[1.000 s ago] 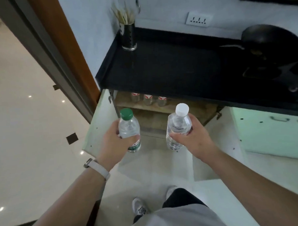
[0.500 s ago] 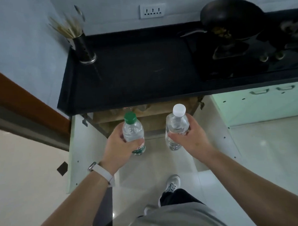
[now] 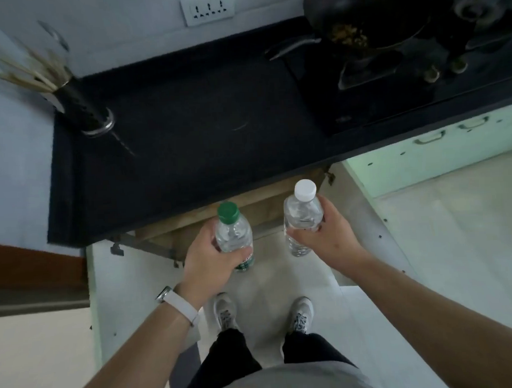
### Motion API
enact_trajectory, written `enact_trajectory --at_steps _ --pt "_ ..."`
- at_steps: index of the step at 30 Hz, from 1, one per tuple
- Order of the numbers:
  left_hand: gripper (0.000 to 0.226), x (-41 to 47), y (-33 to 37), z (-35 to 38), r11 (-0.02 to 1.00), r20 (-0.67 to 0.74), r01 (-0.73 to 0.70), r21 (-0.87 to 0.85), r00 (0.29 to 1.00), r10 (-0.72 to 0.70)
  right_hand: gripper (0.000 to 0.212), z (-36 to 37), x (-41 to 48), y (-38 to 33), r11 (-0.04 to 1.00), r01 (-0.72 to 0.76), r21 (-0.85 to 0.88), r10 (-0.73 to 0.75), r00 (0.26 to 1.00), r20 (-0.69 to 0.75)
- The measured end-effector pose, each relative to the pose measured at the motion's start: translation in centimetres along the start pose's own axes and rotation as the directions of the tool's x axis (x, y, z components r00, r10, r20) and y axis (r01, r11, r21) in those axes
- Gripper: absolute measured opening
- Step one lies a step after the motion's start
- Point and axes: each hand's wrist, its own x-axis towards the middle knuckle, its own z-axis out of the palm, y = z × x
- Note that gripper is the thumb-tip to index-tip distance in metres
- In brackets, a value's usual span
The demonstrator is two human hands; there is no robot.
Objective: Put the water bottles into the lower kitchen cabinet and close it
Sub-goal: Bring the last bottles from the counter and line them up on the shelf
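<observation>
My left hand [image 3: 208,259] grips a clear water bottle with a green cap [image 3: 232,233], held upright. My right hand [image 3: 328,236] grips a second clear bottle with a white cap [image 3: 302,213], also upright. Both bottles hang in front of the open lower cabinet [image 3: 258,205], whose wooden shelf edge shows just under the black countertop [image 3: 193,132]. The cabinet's two pale doors stand swung outward: the left door [image 3: 126,284] beside my left wrist, the right door [image 3: 364,218] beside my right hand. The cabinet's inside is mostly hidden by the counter.
A dark utensil holder with chopsticks [image 3: 81,110] stands at the counter's left rear. A black wok [image 3: 364,16] sits on the stove at the right. Closed green cabinet doors with handles [image 3: 432,154] lie to the right. My two shoes [image 3: 224,312] stand on the pale tile floor.
The view has swung to face the counter squarely and tilted further down, so both shoes show. The bottles stay gripped upright in front of the cabinet opening.
</observation>
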Motion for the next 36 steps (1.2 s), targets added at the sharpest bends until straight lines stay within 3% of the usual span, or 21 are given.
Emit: enact_trajectory --at_steps 9,15,25,36 --pt "0.053 7.1 -2.0 1.4 0.997 0.269 -0.083 -0.001 0.960 0.080 0.075 2.0 1.1 1.7 0.991 -0.116 0.060 0.126 0.970 -0.210" --pt "0.059 10.3 -5.5 3.5 0.996 0.386 -0.081 0.035 0.920 0.061 0.064 3.6 2.1 3.9 0.980 -0.151 0.128 0.182 0.941 -0.285" --pt "0.058 13.5 -10.2 8.3 0.999 0.377 -0.027 0.029 0.926 0.014 0.069 5.5 6.3 10.4 0.978 -0.150 0.142 0.181 0.954 -0.238" --pt "0.054 22.0 -21.5 16.9 0.994 0.233 -0.107 -0.004 0.967 0.105 0.058 9.9 16.6 26.1 0.965 -0.009 0.262 0.080 0.961 -0.263"
